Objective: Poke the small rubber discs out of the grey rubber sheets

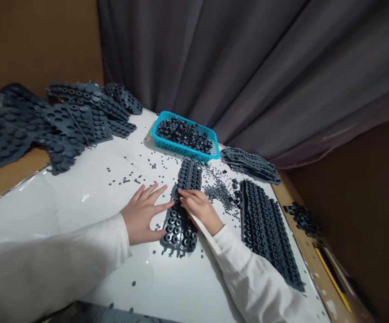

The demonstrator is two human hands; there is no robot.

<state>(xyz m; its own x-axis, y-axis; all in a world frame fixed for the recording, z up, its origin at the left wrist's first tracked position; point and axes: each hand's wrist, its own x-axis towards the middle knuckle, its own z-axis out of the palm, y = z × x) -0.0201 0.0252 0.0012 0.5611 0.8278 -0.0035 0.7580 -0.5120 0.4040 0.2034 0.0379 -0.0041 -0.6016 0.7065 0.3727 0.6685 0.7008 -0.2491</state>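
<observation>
A dark grey rubber sheet (179, 220) with rows of round, holed studs lies lengthwise before me on the white tabletop. My left hand (144, 215) is open beside it, fingers spread, with the index fingertip and thumb at the sheet's left edge. Over the sheet's right side, my right hand (201, 211) is closed in a pinch around a thin white stick (197, 222), which runs back under the wrist. The stick's tip is near the studs, and whether it touches one I cannot tell. Small grey discs (219, 193) lie scattered right of the sheet.
A blue plastic basket (188, 153) full of small black rubber pieces stands at the back. Studded sheets (66, 116) are heaped at the left. More sheets (268, 229) lie at the right, beside loose black pieces (302, 219) and a yellow rod (332, 278). A grey curtain (248, 67) hangs behind.
</observation>
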